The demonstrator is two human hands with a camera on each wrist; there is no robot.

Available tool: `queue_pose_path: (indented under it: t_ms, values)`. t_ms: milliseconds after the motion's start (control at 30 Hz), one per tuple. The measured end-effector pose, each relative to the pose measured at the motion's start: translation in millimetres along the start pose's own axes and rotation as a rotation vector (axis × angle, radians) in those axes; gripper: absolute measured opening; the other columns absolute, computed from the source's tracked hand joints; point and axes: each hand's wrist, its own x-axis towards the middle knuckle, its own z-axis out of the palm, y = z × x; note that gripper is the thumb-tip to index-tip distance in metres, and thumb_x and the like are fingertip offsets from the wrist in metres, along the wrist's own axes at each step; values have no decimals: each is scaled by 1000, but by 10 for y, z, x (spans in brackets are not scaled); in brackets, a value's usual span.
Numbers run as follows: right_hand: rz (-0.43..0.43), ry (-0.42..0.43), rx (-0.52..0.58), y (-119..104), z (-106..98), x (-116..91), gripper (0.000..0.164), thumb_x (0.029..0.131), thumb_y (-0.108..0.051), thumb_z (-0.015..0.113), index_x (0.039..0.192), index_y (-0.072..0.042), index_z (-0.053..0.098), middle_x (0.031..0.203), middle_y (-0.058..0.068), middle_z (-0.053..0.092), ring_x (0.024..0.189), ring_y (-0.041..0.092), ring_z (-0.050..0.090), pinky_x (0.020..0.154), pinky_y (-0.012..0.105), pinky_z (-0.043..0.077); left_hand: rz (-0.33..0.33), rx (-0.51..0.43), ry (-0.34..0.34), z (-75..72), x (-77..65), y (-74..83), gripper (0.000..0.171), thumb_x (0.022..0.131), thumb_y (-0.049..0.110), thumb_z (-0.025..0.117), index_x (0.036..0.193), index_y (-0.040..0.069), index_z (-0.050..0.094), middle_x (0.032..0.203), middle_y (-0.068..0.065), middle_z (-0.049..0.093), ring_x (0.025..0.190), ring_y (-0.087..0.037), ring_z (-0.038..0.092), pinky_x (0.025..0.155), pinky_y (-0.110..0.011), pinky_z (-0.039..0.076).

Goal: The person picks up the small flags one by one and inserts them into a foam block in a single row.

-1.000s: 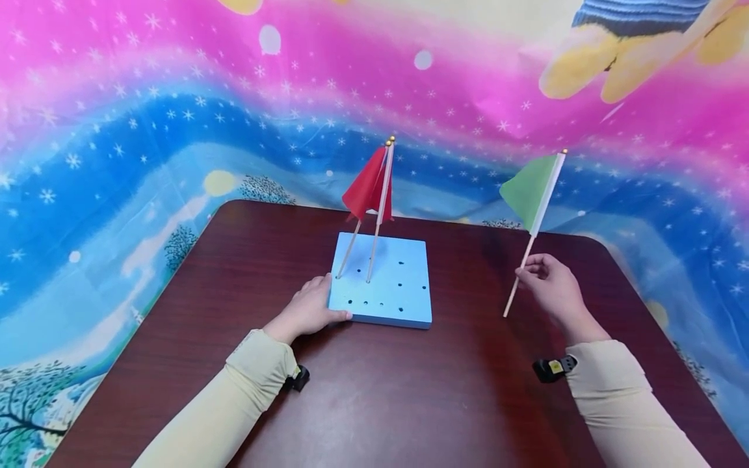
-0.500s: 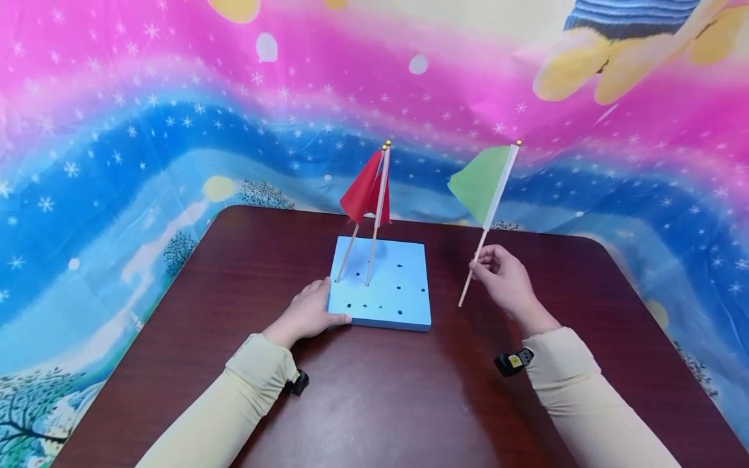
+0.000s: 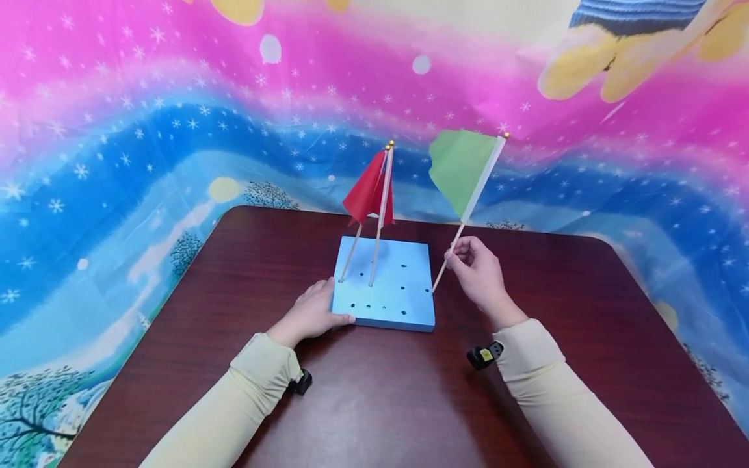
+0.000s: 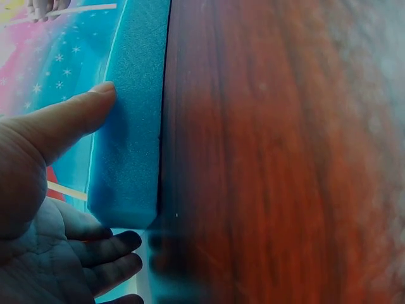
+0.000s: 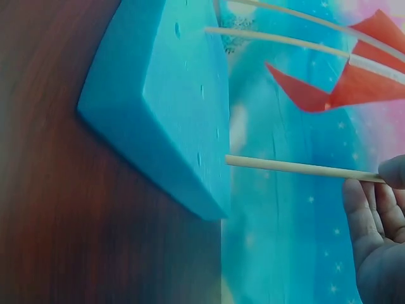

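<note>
My left hand (image 3: 309, 313) rests at the front left corner of a light blue board (image 3: 389, 318) with small holes. Its thumb (image 4: 95, 104) lies straight along the front side, the fingers against the left side. Two red flags (image 3: 365, 194) on wooden sticks stand in holes on the board's left half, leaning right. My right hand (image 3: 481, 276) pinches the stick of a green flag (image 3: 465, 170) between thumb and fingertips, right of the board. That stick (image 5: 297, 167) slants, its lower tip right by a hole near the board's right edge; in the right wrist view the tip shows just above the surface.
The board lies on a dark brown table (image 3: 374, 403) with rounded far corners. Behind it hangs a colourful printed cloth (image 3: 175, 149). Both wrists carry small black cameras (image 3: 484, 355). The upright red flags stand left of the green one.
My right hand has carried the green flag left, from the table's right side to the board's right edge, and the flag leans further right. My left hand and the red flags stay in place.
</note>
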Motion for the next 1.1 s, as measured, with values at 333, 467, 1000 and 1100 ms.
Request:
queue_pose_path:
  t_ms: [333,467,1000,1100]
  values:
    - [-7,0,55,-42,308,28,18,92,-8,64,106,2,58,97,15,66,85,21,63,71,17,51,0,-1,-4,12,9,1,102,83,48,72,150,-8,20,152,-26,28,140,-40,23,111,-54,21]
    - [-27,19,65,-57,391,48,16,92,-7,64,105,1,58,95,14,65,85,23,64,69,17,50,6,8,3,15,26,-14,102,83,49,71,150,-8,20,151,-26,28,140,-40,24,111,-53,22]
    - [-33,1,24,-23,558,87,16,93,-10,65,105,-1,59,93,12,64,82,21,60,65,23,49,-1,8,2,13,39,-23,102,82,49,71,150,-8,20,151,-25,28,140,-39,24,111,-53,21]
    - [-42,0,14,2,588,79,15,92,-8,65,105,-1,59,94,10,64,83,21,61,66,25,49,-2,3,1,16,41,-25,102,82,49,71,150,-8,20,151,-25,28,140,-39,24,111,-53,21]
